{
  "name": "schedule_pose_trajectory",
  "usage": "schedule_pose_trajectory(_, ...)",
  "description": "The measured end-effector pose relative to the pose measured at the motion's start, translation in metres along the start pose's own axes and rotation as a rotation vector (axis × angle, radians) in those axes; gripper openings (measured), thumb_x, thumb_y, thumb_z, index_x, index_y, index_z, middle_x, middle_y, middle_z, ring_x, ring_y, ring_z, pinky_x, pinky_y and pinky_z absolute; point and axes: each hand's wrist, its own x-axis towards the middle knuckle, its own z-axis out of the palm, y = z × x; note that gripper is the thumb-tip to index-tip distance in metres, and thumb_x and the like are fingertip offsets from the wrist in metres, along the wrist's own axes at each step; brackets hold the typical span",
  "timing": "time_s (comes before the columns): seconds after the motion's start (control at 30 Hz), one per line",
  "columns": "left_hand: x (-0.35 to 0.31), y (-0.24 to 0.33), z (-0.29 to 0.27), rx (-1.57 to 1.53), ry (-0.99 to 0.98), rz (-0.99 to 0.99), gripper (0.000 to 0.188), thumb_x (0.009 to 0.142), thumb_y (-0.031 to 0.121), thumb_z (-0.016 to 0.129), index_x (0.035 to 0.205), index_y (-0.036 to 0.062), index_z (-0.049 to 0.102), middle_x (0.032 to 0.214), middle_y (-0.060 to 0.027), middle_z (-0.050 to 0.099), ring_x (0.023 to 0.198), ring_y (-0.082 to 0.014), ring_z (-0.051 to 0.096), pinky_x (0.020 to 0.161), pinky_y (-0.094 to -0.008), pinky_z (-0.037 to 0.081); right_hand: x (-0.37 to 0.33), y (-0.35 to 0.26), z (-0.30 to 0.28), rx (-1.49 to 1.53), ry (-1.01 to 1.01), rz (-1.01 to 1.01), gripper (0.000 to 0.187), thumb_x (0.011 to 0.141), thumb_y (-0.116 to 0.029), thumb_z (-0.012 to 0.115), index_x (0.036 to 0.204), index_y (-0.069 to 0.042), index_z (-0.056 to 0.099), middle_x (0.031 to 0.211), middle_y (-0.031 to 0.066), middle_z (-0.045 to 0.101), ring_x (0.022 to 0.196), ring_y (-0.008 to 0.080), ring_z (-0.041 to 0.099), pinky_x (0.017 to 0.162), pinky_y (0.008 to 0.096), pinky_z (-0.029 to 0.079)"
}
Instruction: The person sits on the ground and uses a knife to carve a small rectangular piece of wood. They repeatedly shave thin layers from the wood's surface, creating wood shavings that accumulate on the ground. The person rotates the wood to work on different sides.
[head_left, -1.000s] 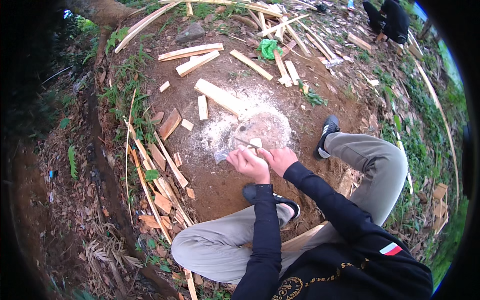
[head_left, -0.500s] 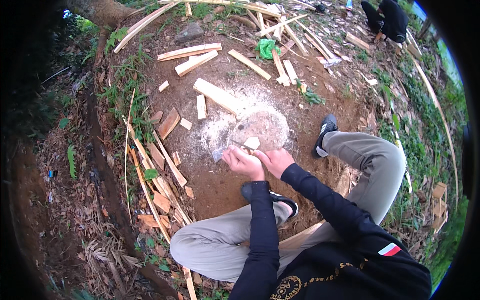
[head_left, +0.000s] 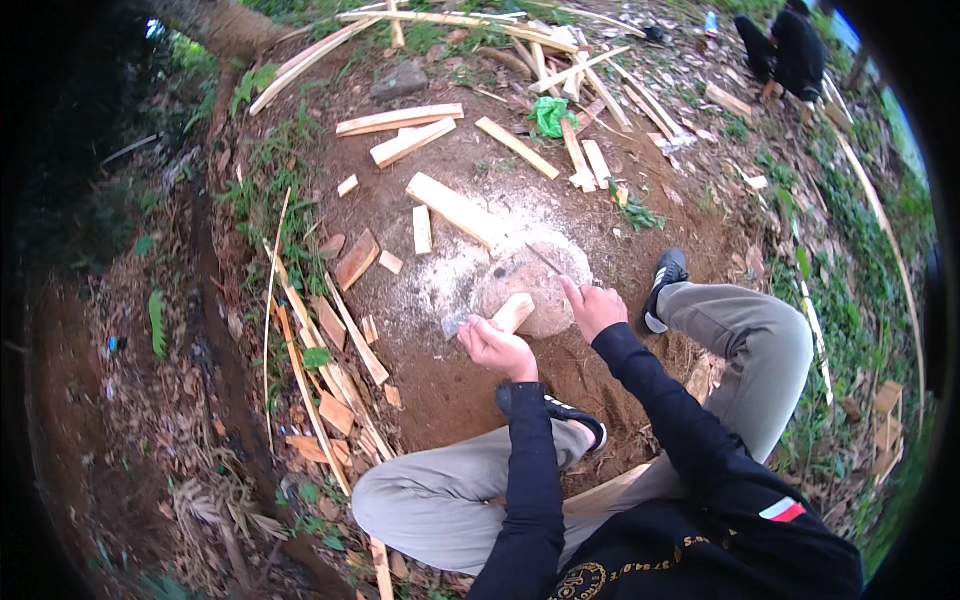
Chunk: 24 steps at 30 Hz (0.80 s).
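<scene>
My left hand [head_left: 500, 350] is closed round the lower end of a short, pale piece of wood [head_left: 515, 312], whose top juts up past my fingers. In my right hand [head_left: 598, 310] is a slim, dark, knife-like tool [head_left: 543, 258], gripped with the thumb laid along it. Its thin end points up and left, apart from the wood. Beneath both hands lies a round, flat, earth-coloured block [head_left: 555, 318], ringed with white sawdust [head_left: 435, 282]. My fingers hide the tool's handle. A small clear plastic scrap [head_left: 455, 325] shows beside my left hand.
A thick plank [head_left: 455, 208] lies against the block's far side. Several sawn boards [head_left: 400, 120] and offcuts [head_left: 357, 260] are strewn beyond and to the left. A green plastic bag [head_left: 551, 117] sits among them. Another person [head_left: 795, 55] crouches at the far right. My shoes [head_left: 668, 280] flank the block.
My right hand has moved right, away from the left, drawing the tool off the wood piece. More of the wood now shows. The whole view has shifted slightly.
</scene>
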Motion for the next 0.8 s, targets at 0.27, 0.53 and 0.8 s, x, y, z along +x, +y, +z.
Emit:
schedule_pose_trajectory(0.27,-0.012,0.023,0.007,0.049,-0.08,0.064,0.045,0.103,0.02,0.046,0.064,-0.003,0.046,0.069,-0.0088,0.048,0.069,-0.0225,0.047,0.063,-0.0355,0.039,-0.027,-0.009,-0.004,0.225,-0.319,-0.025,0.068,0.098,-0.055,0.042,0.076,0.003,0.069,0.071,0.0289,0.063,0.074,0.0454,0.065,0.072,0.0512,0.051)
schedule_pose_trajectory(0.53,-0.034,0.012,0.009,-0.167,-0.066,-0.144,0.039,0.102,0.013,0.044,0.066,-0.0025,0.049,0.065,-0.0092,0.055,0.058,-0.0207,0.05,0.059,-0.0344,0.043,-0.032,0.005,0.013,0.064,-0.233,-0.227,0.061,0.099,-0.052,0.043,0.077,-0.004,0.072,0.069,0.0235,0.065,0.07,0.0421,0.065,0.07,0.0504,0.054)
schedule_pose_trajectory(0.8,-0.012,0.026,0.007,-0.327,0.031,-0.324,0.044,0.105,0.024,0.045,0.068,0.0006,0.049,0.064,-0.0015,0.05,0.062,-0.012,0.046,0.058,-0.0286,0.04,-0.026,-0.012,0.022,0.002,-0.274,-0.244,0.056,0.1,-0.048,0.042,0.082,-0.005,0.072,0.07,0.0225,0.066,0.069,0.0396,0.066,0.064,0.0494,0.054)
